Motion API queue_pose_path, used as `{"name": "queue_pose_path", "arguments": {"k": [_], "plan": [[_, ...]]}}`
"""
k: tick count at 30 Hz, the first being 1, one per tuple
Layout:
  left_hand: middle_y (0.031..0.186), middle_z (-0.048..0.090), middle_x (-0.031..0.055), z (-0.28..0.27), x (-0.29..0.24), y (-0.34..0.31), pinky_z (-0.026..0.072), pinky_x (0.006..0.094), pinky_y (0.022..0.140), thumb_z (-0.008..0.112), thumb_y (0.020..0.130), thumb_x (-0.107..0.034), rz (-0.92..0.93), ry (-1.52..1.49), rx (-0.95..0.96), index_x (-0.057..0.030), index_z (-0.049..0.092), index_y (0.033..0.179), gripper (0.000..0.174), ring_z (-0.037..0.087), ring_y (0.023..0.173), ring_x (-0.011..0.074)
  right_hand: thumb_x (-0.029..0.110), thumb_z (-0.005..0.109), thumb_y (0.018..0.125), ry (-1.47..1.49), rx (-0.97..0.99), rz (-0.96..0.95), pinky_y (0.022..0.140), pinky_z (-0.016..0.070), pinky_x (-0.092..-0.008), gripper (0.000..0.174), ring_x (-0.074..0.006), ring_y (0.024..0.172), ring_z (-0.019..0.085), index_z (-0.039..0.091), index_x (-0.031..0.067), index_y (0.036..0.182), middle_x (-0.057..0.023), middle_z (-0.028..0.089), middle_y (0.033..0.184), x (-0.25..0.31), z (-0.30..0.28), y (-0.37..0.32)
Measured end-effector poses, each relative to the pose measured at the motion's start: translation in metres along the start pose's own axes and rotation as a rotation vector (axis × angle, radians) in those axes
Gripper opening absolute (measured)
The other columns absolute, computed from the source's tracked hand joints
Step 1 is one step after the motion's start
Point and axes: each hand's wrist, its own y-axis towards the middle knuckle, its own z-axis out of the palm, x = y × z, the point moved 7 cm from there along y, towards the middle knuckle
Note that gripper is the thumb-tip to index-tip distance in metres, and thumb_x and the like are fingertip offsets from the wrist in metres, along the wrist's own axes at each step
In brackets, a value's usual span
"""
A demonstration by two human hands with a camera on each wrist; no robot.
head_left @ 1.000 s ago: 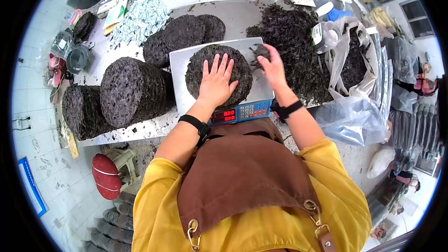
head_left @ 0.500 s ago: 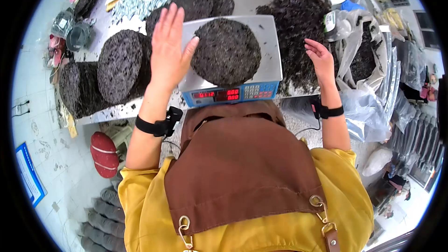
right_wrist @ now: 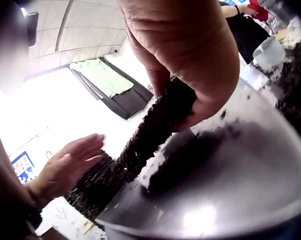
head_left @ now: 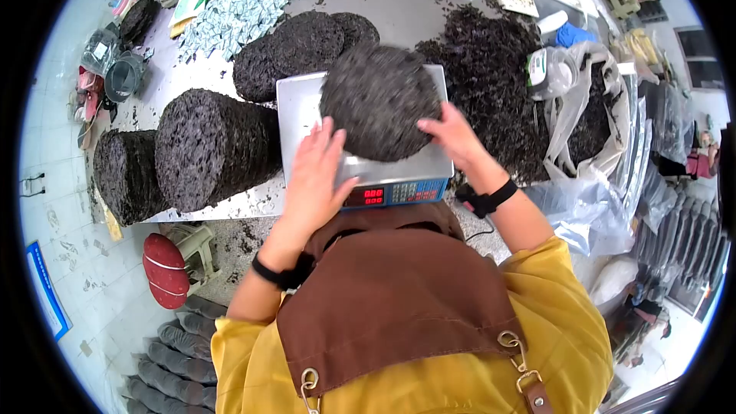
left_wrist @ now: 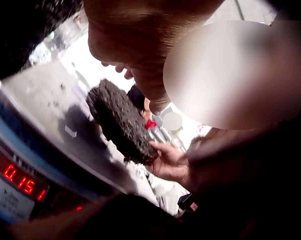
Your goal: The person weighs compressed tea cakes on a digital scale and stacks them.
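Note:
A round, dark cake of dried seaweed (head_left: 379, 103), blurred by motion, is up off the plate of a blue digital scale (head_left: 300, 100). My right hand (head_left: 458, 138) pinches its right edge, thumb on one face and fingers behind. In the right wrist view the cake (right_wrist: 145, 142) stands tilted over the metal plate, its shadow below. Fingers extended, my left hand (head_left: 310, 176) is beside the cake's lower left edge; the right wrist view shows this left hand (right_wrist: 73, 165) not curled round it. Red digits glow on the scale's display (left_wrist: 25, 182).
Stacked seaweed cakes (head_left: 203, 149) lie to the left, and several more (head_left: 307, 42) behind the scale. Loose seaweed (head_left: 491, 69) is heaped at right, beside an open bag (head_left: 563, 138) of it. Small pale packets (head_left: 238, 11) are piled at the back left.
First the left hand lay flat on the cake; then both hands were away from it. Now the right hand has gripped and raised the cake, and the left hand has come back near it.

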Motion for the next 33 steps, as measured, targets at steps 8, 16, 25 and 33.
{"name": "queue_pose_path", "arguments": {"k": [8, 16, 25, 33], "plan": [[0.146, 0.027, 0.0174, -0.126, 0.073, -0.051, 0.0192, 0.0464, 0.11, 0.072, 0.07, -0.025, -0.528, 0.615, -0.175, -0.0039, 0.029, 0.14, 0.085, 0.023, 0.135, 0.035, 0.004, 0.062, 0.082, 0.084, -0.161, -0.281, 0.074, 0.0506, -0.0352, 0.037, -0.0214, 0.093, 0.059, 0.045, 0.0029, 0.115, -0.0092, 0.057, 0.106, 0.096, -0.138, 0.187], [0.146, 0.029, 0.0143, -0.106, 0.107, -0.068, 0.0197, 0.0453, 0.11, 0.068, 0.073, -0.019, -0.624, 0.618, -0.124, -0.0043, 0.032, 0.139, 0.077, 0.025, 0.135, 0.0326, 0.006, 0.067, 0.077, -0.144, -0.087, 0.133, 0.076, 0.0528, -0.0422, 0.043, -0.0263, 0.094, 0.061, 0.049, -0.0011, 0.115, -0.0134, 0.06, 0.106, -0.002, -0.106, 0.256], [0.146, 0.029, 0.0148, -0.103, 0.104, -0.061, 0.0201, 0.0452, 0.109, 0.063, 0.077, -0.024, -0.598, 0.646, -0.138, -0.0041, 0.031, 0.14, 0.074, 0.026, 0.134, 0.0337, 0.028, 0.072, 0.071, -1.555, -0.026, -0.729, 0.087, 0.0455, -0.0446, 0.026, -0.0297, 0.096, 0.06, 0.067, 0.0088, 0.087, -0.0111, 0.063, 0.091, 0.036, -0.086, 0.216], [0.147, 0.028, 0.0137, -0.101, 0.107, -0.065, 0.0206, 0.0454, 0.109, 0.064, 0.077, -0.023, -0.601, 0.654, -0.144, -0.0054, 0.03, 0.14, 0.074, 0.026, 0.135, 0.0329, 0.022, 0.067, 0.071, -2.086, 0.467, -0.337, 0.101, 0.0301, -0.0564, 0.022, -0.0257, 0.1, 0.055, 0.067, 0.0128, 0.091, -0.0058, 0.06, 0.096, 0.009, -0.145, 0.148]]}}
